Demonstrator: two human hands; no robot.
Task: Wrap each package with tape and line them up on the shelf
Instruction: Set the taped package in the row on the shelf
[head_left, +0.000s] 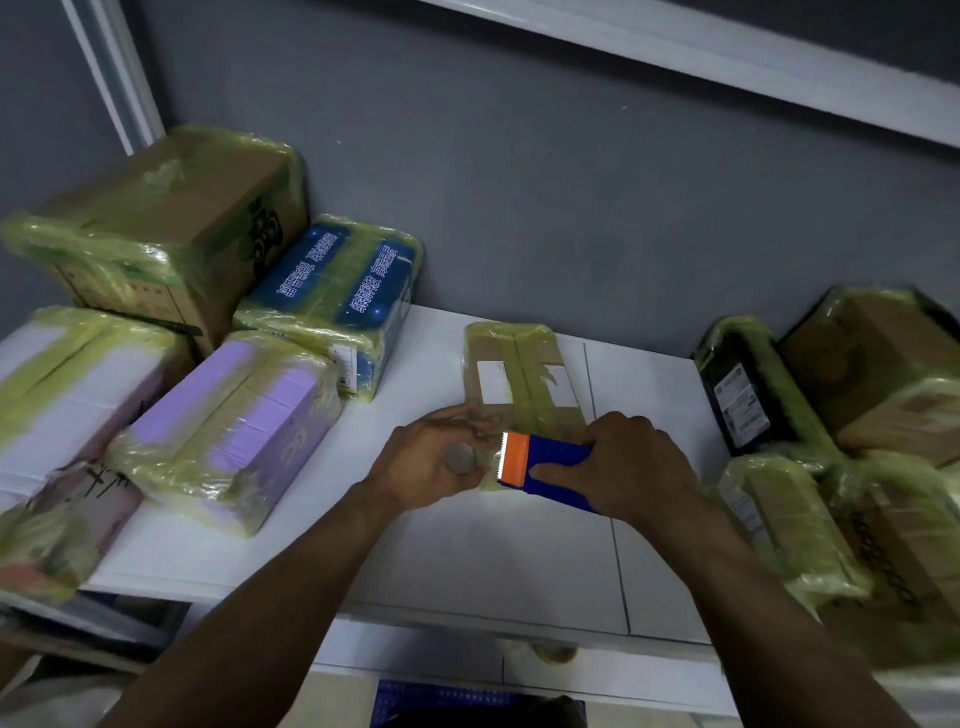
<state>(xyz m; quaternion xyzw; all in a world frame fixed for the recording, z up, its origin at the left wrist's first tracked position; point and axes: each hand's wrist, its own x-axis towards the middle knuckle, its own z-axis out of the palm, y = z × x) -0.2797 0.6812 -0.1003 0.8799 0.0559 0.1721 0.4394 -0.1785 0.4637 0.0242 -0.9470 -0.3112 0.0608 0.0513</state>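
While right hand (634, 467) gripped dispenser (551, 460) and left hand (421, 462) pinched its tape (488, 472), package (519, 379) lay just beyond both, long axis running away.

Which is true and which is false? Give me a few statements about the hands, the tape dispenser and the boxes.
The right hand grips the tape dispenser. True.
The dispenser is green. False: it is blue with an orange front.
The flat brown package lies on the white shelf. True.
The purple box sits right of the dispenser. False: it sits left of it.
The left hand pinches the tape. True.
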